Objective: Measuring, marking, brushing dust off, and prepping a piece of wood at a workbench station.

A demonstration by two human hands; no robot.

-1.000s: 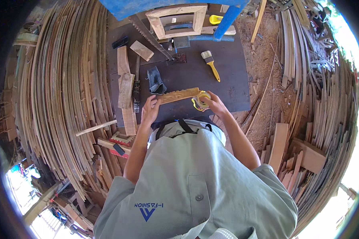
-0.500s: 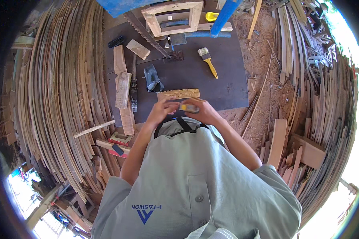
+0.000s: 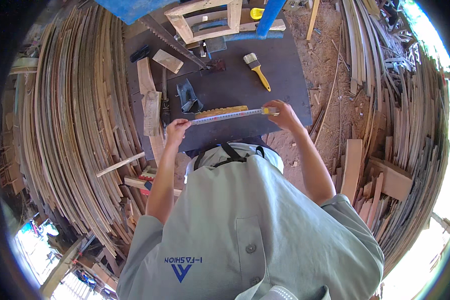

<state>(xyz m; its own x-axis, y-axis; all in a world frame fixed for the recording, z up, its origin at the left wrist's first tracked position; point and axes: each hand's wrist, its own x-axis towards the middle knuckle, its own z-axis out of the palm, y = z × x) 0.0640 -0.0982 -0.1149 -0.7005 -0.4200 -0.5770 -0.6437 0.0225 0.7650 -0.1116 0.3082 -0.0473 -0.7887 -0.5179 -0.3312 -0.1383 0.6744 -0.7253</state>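
A tape measure [image 3: 225,116] is stretched between my two hands, its white blade pulled out across the near side of the dark table. My left hand [image 3: 177,131] pinches the blade's free end. The yellow and clear case sits in the grip of my right hand [image 3: 286,116]. Just beyond the blade, partly hidden by it, lies a short wooden piece with a notched, wavy edge [image 3: 230,109]. I cannot tell whether the blade touches it. A crumpled dark sheet-like piece [image 3: 189,96] lies past my left hand.
On the dark table [image 3: 235,82] lie a paintbrush [image 3: 257,72], wood blocks [image 3: 167,61] and a clamp-like bar [image 3: 164,100]. A saw blade [image 3: 172,41] slants down at the back beside a wooden frame [image 3: 205,21]. Stacked timber strips [image 3: 85,90] line both sides.
My hands have moved apart, the left one to the left and the right one to the right. The tape blade is now drawn out between them. My view has shifted slightly.
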